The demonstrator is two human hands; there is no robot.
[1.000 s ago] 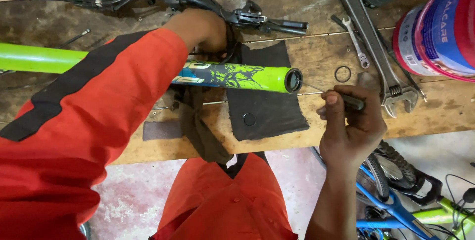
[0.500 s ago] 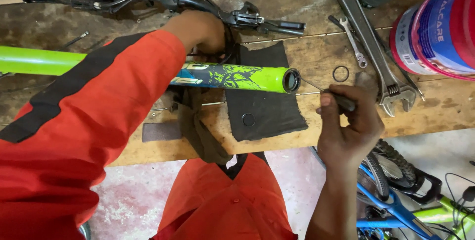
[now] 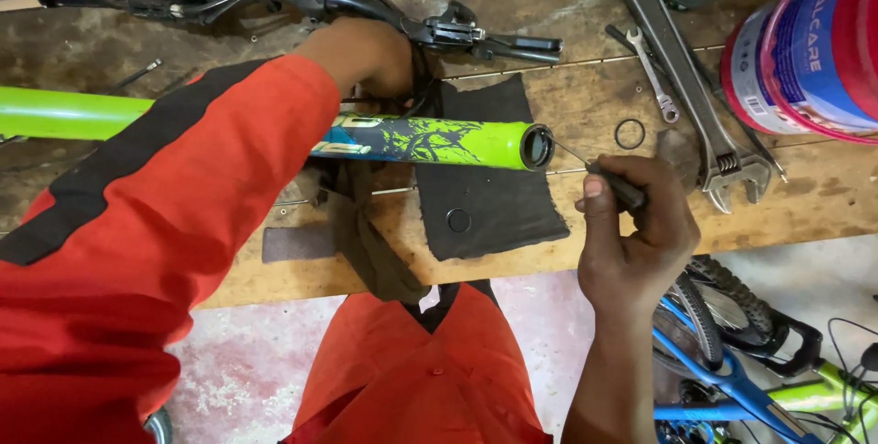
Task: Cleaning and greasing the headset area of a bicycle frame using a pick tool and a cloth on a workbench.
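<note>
The right hand (image 3: 631, 234) pinches a thin dark-handled pick (image 3: 615, 184) at the open end of a green bicycle tube (image 3: 439, 143) lying across a worn wooden table (image 3: 567, 96). The left hand (image 3: 366, 55), red-sleeved, reaches over the tube, its grip hidden. An adjustable wrench (image 3: 681, 69) lies nearby.

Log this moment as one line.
left hand: on green tube | right hand: holds thin pick at tube end | wrench: on bench
</note>
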